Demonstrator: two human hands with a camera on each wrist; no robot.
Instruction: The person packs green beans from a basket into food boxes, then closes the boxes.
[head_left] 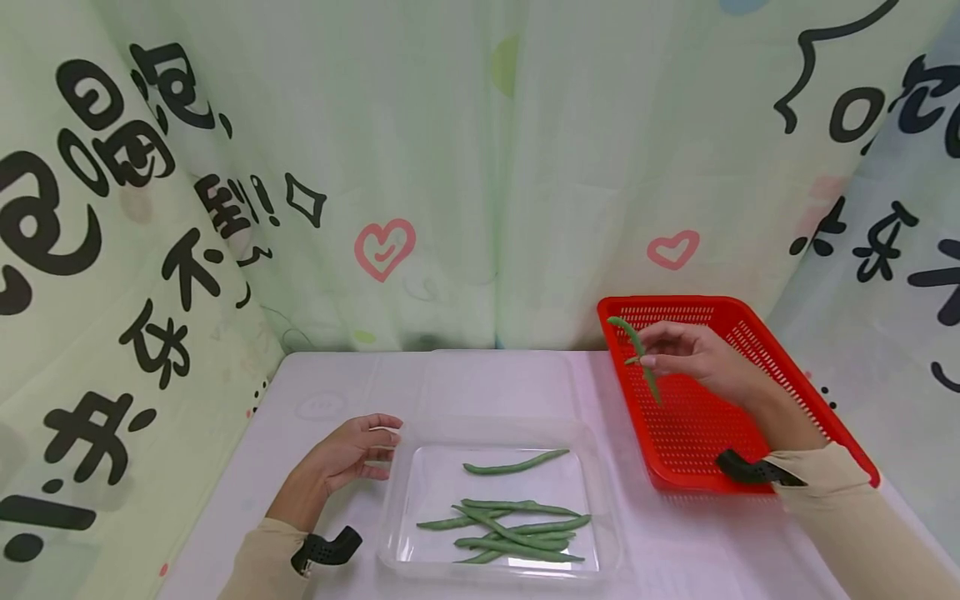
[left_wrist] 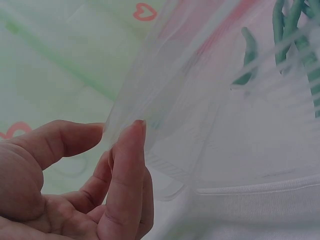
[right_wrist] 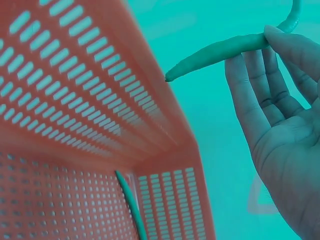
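My right hand (head_left: 693, 358) is over the far left part of the red basket (head_left: 647, 467), pinching a green bean (head_left: 624, 327) between thumb and fingers. In the right wrist view, the held bean (right_wrist: 215, 54) slants past the basket's rim. Another green bean (right_wrist: 131, 207) lies inside the basket, near a corner. My left hand (head_left: 356, 454) is beside the clear plastic tray (head_left: 390, 533), with relaxed fingers and fingertips right at its far left rim. Several green beans (head_left: 517, 529) lie crossed in the tray's near half, and one single bean (head_left: 516, 464) lies apart behind them.
The table (head_left: 337, 383) has a pale cover and meets a printed curtain (head_left: 450, 167) at the back. More curtain (head_left: 67, 333) stands along the left side and to the right. The basket is at the right, its slotted walls higher than the shallow tray.
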